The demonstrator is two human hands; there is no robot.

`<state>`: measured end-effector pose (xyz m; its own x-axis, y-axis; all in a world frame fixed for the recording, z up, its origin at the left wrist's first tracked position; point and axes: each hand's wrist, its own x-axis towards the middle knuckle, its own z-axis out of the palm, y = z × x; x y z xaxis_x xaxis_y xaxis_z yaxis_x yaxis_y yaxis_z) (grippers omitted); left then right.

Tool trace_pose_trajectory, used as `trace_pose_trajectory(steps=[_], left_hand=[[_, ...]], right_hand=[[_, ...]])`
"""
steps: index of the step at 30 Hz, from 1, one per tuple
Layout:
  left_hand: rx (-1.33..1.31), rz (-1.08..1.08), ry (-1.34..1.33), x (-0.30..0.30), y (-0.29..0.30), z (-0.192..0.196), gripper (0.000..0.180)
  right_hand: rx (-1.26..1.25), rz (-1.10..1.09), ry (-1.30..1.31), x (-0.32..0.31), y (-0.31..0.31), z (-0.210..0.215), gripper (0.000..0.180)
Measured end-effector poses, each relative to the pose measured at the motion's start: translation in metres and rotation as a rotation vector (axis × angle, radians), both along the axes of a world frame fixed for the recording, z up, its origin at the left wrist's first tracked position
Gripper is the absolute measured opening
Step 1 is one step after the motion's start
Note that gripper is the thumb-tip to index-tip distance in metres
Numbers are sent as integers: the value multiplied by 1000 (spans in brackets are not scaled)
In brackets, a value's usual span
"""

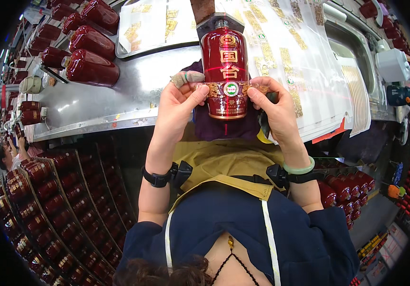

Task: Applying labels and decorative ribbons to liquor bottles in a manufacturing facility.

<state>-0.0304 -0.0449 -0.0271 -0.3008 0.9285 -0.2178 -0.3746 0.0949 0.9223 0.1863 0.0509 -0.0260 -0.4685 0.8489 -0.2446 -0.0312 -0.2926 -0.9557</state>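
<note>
A glossy dark red bottle (209, 56) with gold lettering lies on a dark purple cloth (219, 131), its neck pointing away from me. Across its lower half stretches a gold-patterned label strip (218, 90) with a round green-and-white emblem at the middle. My left hand (177, 102), a knitted cover on one fingertip, pinches the strip's left end beside the bottle. At the other side, my right hand (278, 107) grips the right end between thumb and fingers. Thin red light lines cross the bottle.
White sheets of gold labels (286, 57) cover the bench on the right, near a metal sink (352, 45). A tray of label pieces (155, 31) stands back left. Several red bottles (93, 66) lie at left; racks of bottles (47, 200) fill the lower left. Another person's hand shows far left.
</note>
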Motion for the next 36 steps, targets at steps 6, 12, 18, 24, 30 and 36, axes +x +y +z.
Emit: trace_pose_trajectory(steps=[6,12,18,24,30,36], left_hand=[[0,16,-7,1,-1,-1,32],[4,12,16,3,0,2,32],[20,55,-2,4,2,0,35],[13,46,-27,1,2,-1,37],[-6,59,-34,2,1,1,39],[0,65,-36,2,1,0,35]], right_hand=[[9,-1,-10,0,-1,0,23],[33,10,-1,-1,0,0,23],[62,0,-103,1,2,3,37],[421,-113,-506,31,22,-16,43],[303,-42,-15,18,7,36,28],[327,21,-303,13,15,12,24]])
